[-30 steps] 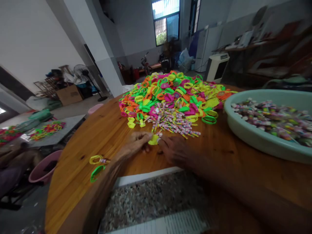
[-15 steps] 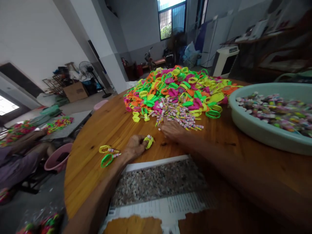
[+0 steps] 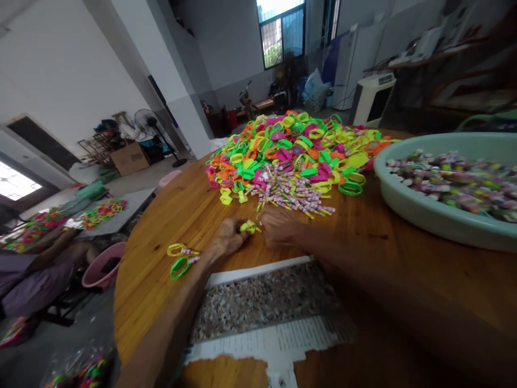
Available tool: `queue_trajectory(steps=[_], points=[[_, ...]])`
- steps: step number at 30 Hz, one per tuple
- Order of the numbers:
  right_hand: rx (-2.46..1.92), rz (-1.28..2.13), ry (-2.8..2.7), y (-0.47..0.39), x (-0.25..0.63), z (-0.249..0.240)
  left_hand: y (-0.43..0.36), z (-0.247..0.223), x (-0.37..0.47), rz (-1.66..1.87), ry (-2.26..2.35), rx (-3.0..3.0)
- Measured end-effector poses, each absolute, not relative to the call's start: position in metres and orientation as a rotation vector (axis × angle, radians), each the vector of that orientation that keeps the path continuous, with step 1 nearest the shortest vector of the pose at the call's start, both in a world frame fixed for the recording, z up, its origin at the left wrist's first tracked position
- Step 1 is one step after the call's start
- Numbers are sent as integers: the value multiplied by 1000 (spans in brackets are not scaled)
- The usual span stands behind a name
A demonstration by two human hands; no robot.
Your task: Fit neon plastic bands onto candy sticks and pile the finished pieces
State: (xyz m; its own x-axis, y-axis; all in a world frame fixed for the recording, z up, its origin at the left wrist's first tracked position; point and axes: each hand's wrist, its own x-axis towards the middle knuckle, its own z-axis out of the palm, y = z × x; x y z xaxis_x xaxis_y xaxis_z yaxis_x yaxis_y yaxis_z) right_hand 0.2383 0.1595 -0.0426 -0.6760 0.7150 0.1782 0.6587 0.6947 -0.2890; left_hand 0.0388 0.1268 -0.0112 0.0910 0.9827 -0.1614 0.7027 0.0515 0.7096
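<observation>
Head view, I note left to right: a standing fan (image 3: 152,123) by the far wall; two finished rings (image 3: 180,258) on the round wooden tabletop (image 3: 161,215); left hand (image 3: 228,237) grip closed on a yellow ring (image 3: 249,227), right hand (image 3: 277,229) pinching at it; the bright ring heap (image 3: 291,148) beyond; a green basin (image 3: 440,218) rightmost.

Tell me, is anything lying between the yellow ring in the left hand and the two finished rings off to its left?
Nothing visible. The left hand grips the yellow ring; only bare wooden table separates it from the two finished rings. The right hand sits on the other side.
</observation>
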Motion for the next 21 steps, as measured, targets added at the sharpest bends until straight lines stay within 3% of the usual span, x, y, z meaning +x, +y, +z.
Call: queue_trajectory(steps=[8, 15, 21], points=[[-1165, 772, -2191, 134, 239, -28, 106, -6, 55, 706, 1677, 1539], [-981, 1648, -1736, 140, 256, -32, 90, 11, 75, 943, 1496, 1359], [-998, 1887, -1230, 133, 270, -35, 87, 11, 89, 1017, 1433, 1367]])
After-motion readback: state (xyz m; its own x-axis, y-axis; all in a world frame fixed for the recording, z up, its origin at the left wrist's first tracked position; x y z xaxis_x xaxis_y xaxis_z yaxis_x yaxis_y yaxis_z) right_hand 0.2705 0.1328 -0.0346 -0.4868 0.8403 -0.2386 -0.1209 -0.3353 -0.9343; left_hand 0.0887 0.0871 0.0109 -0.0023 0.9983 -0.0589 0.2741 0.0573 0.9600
